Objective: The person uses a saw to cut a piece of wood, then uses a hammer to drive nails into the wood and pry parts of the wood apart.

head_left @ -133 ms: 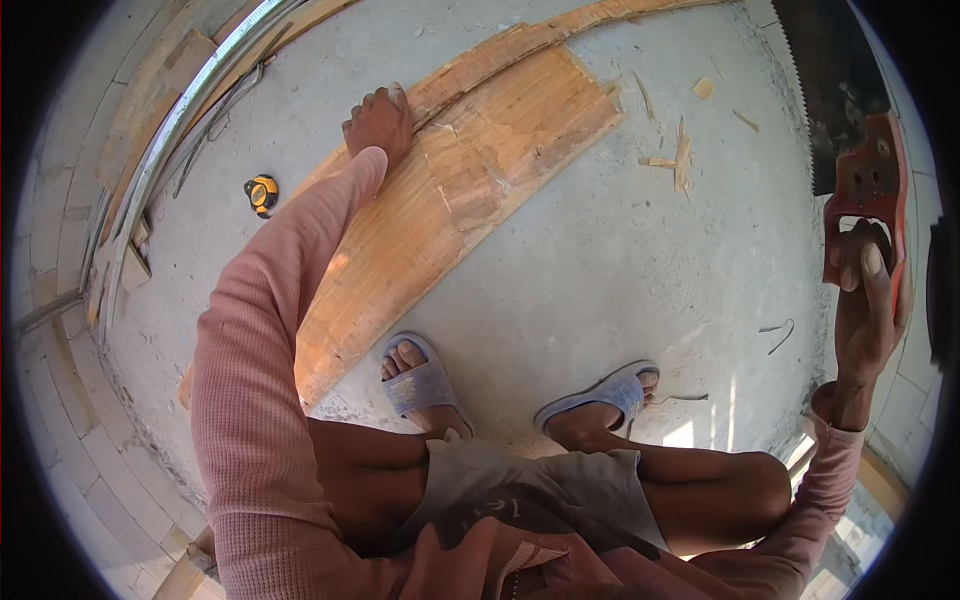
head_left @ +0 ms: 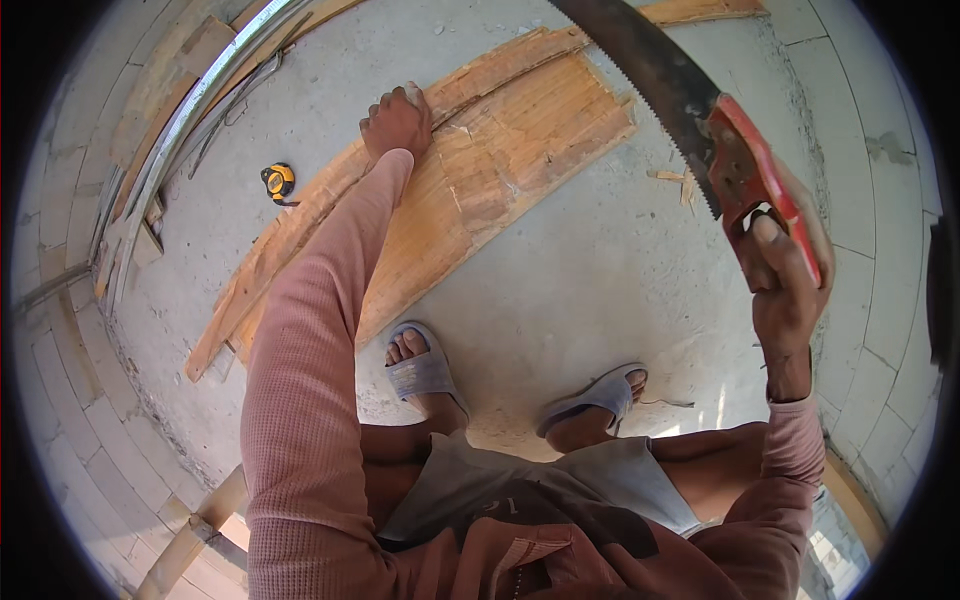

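Observation:
My left hand [head_left: 397, 122] is closed over the long, narrow wooden strip [head_left: 490, 72], its fingers curled round the far edge. The strip lies slantwise along the far side of a wide, cracked wooden board [head_left: 530, 135] on the floor. In my right hand [head_left: 797, 268] is a handsaw [head_left: 668, 92] with a red handle, my fingers wrapped through its grip. Its dark toothed blade points away and to the left, and the blade's tip overlaps the strip's far right part in view. I cannot tell whether blade and wood touch.
A yellow and black tape measure [head_left: 279, 181] lies on the concrete floor [head_left: 560, 280] left of the strip. Metal lengths [head_left: 215, 85] and planks line the left wall. Wood scraps [head_left: 686, 184] lie near the blade. My sandalled feet [head_left: 425, 365] stand near the board. A block wall [head_left: 850, 180] rises at right.
My right hand has swung the saw leftward from the far right, bringing its blade across the strip in view. My left hand keeps hold of the strip. The whole view has shifted slightly.

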A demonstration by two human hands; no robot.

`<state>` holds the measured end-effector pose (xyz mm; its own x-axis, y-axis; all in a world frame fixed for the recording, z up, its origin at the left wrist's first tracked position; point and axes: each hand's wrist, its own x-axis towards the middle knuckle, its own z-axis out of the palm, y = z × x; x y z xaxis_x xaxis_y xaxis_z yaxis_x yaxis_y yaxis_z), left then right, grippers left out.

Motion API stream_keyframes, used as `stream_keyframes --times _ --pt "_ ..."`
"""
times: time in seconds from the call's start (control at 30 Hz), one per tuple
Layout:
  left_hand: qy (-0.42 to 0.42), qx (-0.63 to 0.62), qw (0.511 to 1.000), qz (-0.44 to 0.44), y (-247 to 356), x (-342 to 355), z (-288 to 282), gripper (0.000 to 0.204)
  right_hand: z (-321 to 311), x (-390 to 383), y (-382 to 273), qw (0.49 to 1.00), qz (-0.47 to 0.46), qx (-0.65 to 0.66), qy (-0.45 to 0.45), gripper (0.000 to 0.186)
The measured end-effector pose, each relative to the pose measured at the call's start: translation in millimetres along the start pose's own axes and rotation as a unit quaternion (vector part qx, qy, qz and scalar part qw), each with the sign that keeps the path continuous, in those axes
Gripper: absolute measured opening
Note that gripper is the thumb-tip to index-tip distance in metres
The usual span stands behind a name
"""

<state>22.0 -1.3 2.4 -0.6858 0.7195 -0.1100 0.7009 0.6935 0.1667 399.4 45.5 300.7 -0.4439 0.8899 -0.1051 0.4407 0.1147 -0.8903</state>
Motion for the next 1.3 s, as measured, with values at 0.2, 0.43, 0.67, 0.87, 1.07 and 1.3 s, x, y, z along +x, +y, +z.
stream_keyframes --times 0.2,0.43,0.67,0.87,1.07,1.3 --pt "0.043 -0.004 0.997 -0.071 19 5 -11 0.045 102 -32 82 0.995 0.02 0.088 -0.046 0.048" --pt "0.051 0.008 0.997 -0.051 16 -1 -10 0.045 145 -9 118 0.992 -0.105 0.049 -0.055 0.054" --pt "0.056 0.018 0.997 -0.053 22 0 -7 0.047 167 -20 113 0.991 -0.118 0.05 -0.033 0.058" --pt "0.039 0.008 0.998 -0.058 25 0 -12 0.046 155 -44 112 0.995 -0.091 0.032 -0.027 0.058" --pt "0.088 0.015 0.995 -0.035 18 -4 -2 0.043 127 -69 112 0.996 -0.042 0.002 -0.075 0.059" --pt "0.11 0.022 0.994 0.0 17 2 8 0.042 200 22 127 0.994 -0.092 0.025 -0.051 0.061"
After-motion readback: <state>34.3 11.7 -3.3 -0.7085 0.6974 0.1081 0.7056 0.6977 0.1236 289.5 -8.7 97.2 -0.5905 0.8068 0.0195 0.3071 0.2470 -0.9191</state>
